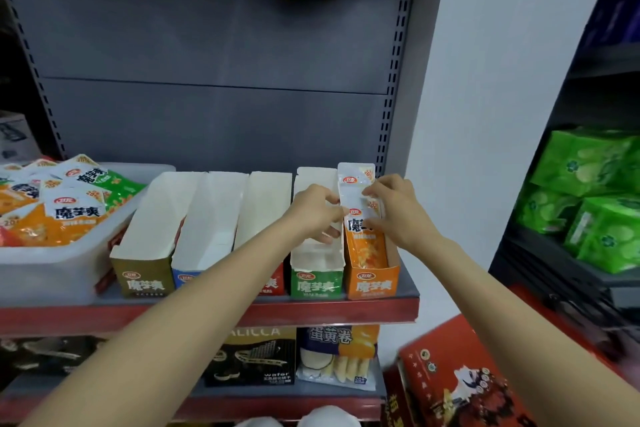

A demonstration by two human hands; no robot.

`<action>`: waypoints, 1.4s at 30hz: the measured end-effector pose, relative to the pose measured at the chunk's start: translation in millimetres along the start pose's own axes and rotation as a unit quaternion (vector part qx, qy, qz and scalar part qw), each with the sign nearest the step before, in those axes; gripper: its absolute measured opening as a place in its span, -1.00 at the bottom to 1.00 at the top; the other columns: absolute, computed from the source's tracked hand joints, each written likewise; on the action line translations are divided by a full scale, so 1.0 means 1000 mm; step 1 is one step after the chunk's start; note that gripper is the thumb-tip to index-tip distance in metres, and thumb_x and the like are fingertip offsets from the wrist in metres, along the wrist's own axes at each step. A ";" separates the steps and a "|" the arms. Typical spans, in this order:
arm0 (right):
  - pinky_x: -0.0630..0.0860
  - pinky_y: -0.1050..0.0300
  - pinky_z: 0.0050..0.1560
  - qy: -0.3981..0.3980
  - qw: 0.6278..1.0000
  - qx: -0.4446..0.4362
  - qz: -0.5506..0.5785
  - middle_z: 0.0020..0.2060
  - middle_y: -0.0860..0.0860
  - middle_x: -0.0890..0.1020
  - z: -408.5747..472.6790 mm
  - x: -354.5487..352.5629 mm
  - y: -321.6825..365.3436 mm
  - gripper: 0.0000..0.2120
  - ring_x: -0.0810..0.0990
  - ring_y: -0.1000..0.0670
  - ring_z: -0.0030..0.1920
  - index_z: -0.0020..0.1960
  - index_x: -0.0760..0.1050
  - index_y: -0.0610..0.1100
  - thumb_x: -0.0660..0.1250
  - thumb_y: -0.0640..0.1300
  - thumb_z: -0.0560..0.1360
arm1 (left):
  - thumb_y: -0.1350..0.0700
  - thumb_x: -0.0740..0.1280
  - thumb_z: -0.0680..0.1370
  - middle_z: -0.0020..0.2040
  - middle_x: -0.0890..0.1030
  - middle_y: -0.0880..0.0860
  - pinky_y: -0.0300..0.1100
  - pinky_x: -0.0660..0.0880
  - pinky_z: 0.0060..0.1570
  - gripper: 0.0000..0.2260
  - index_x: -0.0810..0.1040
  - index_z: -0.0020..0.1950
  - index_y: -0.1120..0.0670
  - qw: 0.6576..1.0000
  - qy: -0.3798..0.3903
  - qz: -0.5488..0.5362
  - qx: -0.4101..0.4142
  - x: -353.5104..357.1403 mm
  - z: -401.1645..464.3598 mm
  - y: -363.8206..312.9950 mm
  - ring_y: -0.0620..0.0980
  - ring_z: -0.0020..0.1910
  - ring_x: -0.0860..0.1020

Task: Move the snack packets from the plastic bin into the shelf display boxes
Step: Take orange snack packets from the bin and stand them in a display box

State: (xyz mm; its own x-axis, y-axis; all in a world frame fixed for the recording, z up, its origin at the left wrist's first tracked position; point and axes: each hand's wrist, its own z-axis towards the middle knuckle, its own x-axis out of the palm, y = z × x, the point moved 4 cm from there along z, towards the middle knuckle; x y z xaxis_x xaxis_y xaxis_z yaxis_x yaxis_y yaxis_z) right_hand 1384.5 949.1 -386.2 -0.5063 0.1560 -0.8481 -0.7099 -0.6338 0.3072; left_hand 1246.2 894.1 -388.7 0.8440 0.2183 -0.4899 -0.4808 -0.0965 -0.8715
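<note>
Left hand (317,206) and right hand (393,210) both pinch orange konjac packets (362,215) standing in the orange display box (372,282), far right on the shelf. Filling is underway; next, seat them, then fetch more from the plastic bin (52,263) at left.

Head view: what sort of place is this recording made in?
Most likely a small shop or a snack aisle. A metal shelf unit with slotted uprights carries branded display boxes, packaged wafers fill the shelf below, and both hands set orange packets into a box.
</note>
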 end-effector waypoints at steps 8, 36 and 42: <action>0.43 0.17 0.13 -0.017 0.992 -0.062 0.106 0.12 -0.02 0.59 0.010 -0.001 0.077 -0.77 0.55 0.04 0.07 0.18 0.54 -0.11 0.27 -0.12 0.55 | 0.05 0.24 0.60 -0.11 0.64 0.04 -0.23 0.58 -0.34 -0.86 0.53 0.04 0.07 0.982 -0.138 0.002 0.129 -0.073 -0.044 -0.004 -0.05 -0.26 0.65; 0.26 -0.01 0.37 0.267 0.946 -0.183 -0.018 0.40 -0.11 0.25 0.108 0.180 0.383 -0.15 0.24 -0.12 0.41 0.48 0.14 -0.05 0.51 0.05 0.35 | -0.27 0.39 0.39 0.38 0.41 0.02 0.00 0.33 0.24 -0.34 0.33 0.42 -0.10 0.861 -0.185 0.440 -0.175 -0.368 -0.095 0.190 0.12 0.35 0.36; 0.43 0.11 -0.05 0.137 0.976 -0.128 0.113 0.06 -0.13 0.43 0.120 0.170 0.382 -0.69 0.45 -0.10 0.03 0.07 0.30 -0.15 0.39 -0.27 0.45 | -0.26 0.40 0.38 0.36 0.40 0.05 0.04 0.32 0.25 -0.33 0.33 0.42 -0.08 0.864 -0.193 0.427 -0.185 -0.366 -0.094 0.189 0.14 0.34 0.35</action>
State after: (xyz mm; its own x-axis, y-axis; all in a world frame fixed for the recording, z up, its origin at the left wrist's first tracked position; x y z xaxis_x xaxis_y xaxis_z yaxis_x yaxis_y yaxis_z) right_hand 968.9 824.5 -361.4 -0.4621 -0.1958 -0.8649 -0.4321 -0.8020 0.4124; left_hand 868.4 704.3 -376.3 0.0431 0.2153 -0.9756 -0.7202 -0.6700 -0.1797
